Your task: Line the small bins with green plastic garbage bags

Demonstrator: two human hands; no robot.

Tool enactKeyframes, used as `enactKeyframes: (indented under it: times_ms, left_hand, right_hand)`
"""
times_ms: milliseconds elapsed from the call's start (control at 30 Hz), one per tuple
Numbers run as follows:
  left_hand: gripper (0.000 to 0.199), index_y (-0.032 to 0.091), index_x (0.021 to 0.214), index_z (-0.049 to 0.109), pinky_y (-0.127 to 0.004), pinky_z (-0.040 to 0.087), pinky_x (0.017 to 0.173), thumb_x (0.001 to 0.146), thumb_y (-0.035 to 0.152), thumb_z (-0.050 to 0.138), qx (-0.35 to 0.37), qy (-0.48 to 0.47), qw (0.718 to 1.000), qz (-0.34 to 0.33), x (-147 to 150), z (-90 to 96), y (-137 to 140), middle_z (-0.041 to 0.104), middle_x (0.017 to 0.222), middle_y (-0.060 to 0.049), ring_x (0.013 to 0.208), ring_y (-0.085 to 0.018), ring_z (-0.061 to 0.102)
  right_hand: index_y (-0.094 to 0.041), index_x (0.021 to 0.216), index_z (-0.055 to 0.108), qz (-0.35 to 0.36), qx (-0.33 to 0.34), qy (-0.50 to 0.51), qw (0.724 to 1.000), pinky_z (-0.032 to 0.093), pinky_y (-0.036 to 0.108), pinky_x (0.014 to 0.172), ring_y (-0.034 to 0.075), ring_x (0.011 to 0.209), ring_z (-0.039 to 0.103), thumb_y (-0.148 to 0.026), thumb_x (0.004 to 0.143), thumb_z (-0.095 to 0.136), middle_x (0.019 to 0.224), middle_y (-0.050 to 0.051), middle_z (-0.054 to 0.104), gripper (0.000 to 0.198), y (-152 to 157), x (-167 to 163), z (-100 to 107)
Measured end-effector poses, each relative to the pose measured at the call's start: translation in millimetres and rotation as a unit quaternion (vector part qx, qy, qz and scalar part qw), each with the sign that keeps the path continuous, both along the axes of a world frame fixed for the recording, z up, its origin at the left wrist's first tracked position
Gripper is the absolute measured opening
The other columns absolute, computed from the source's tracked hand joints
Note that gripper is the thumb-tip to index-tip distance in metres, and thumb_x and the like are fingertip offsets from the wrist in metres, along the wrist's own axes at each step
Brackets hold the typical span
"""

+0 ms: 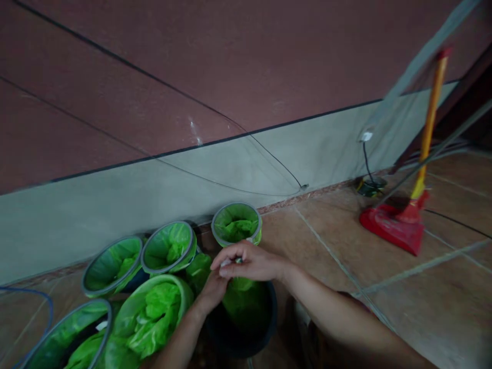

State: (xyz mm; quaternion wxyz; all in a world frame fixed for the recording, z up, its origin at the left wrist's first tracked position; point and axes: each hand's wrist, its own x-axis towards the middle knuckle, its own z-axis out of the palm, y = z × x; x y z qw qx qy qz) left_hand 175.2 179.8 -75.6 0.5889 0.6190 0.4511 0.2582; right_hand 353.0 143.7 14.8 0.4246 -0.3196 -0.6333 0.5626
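My left hand (214, 291) and my right hand (249, 261) meet above a dark bucket (273, 318). Their fingers are closed together on the top of a thin green plastic bag (246, 303), which hangs down into the bucket. The right hand partly covers the left fingertips, so the exact grip is hard to see. Just beyond my hands stands a bin (259, 236) with a green bag lining it. Another piece of green plastic (199, 271) shows left of my left hand.
Several bins with green liners crowd the left, including a pale one (187, 297) and a grey-rimmed one (144, 251). A red dustpan (395, 225) with a yellow-orange handle stands right. Cables (269, 154) run along the wall; a blue hose (49, 307) lies left.
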Motion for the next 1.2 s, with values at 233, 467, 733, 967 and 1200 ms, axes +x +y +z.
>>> enactKeyframes:
  times_ms: [233,467,733,967,1200]
  left_hand:
    - [0.024,0.016,0.090,0.074,-0.024,0.041,0.064,0.081,0.034,0.060,-0.023,0.062,0.975,-0.213,8.6,4.0,-19.8,0.065,0.073,0.000,0.067,-0.014,0.054]
    - [0.045,0.015,0.071,0.067,-0.023,0.032,0.050,0.081,0.057,0.055,-0.023,0.030,0.999,-0.039,8.2,-22.4,9.0,0.044,0.052,0.005,0.050,-0.010,0.039]
    - [0.044,0.012,0.073,0.070,-0.022,0.032,0.048,0.072,0.055,0.065,-0.102,-0.002,0.992,0.073,-4.2,-22.7,26.2,0.061,0.059,0.000,0.047,-0.008,0.042]
    - [0.020,0.014,0.081,0.074,-0.024,0.039,0.057,0.068,0.028,0.067,-0.014,0.073,0.996,-0.051,-12.7,-13.5,35.3,0.064,0.061,0.001,0.056,-0.012,0.053]
    - [0.015,0.021,0.091,0.068,-0.029,0.049,0.077,0.084,0.021,0.055,0.235,0.160,0.945,-0.161,-14.9,-14.4,27.1,0.074,0.086,-0.003,0.082,-0.018,0.069]
  right_hand:
    - [-0.020,0.101,0.069,-0.113,-0.064,0.091,0.987,0.045,0.023,0.072,0.011,0.074,0.058,-0.037,0.082,0.066,0.079,-0.002,0.063,0.025,23.9,2.9,-25.7]
    - [-0.021,0.113,0.065,-0.236,-0.126,-0.177,0.947,0.042,0.025,0.063,0.016,0.070,0.060,-0.048,0.081,0.066,0.079,0.002,0.068,0.042,31.0,5.5,-80.3]
    - [-0.018,0.061,0.067,-0.115,-0.008,-0.441,0.890,0.031,0.025,0.054,0.013,0.055,0.050,-0.021,0.083,0.056,0.059,0.002,0.061,0.025,16.4,-12.5,-79.1]
    - [-0.018,0.087,0.076,0.013,-0.048,-0.512,0.857,0.039,0.024,0.060,0.016,0.070,0.062,-0.035,0.085,0.059,0.081,0.005,0.073,0.024,17.4,-11.4,-61.8]
    - [-0.015,0.108,0.070,-0.129,-0.085,-0.286,0.946,0.048,0.025,0.083,0.016,0.093,0.066,-0.012,0.088,0.044,0.105,0.006,0.073,0.033,30.2,-11.1,-79.4]
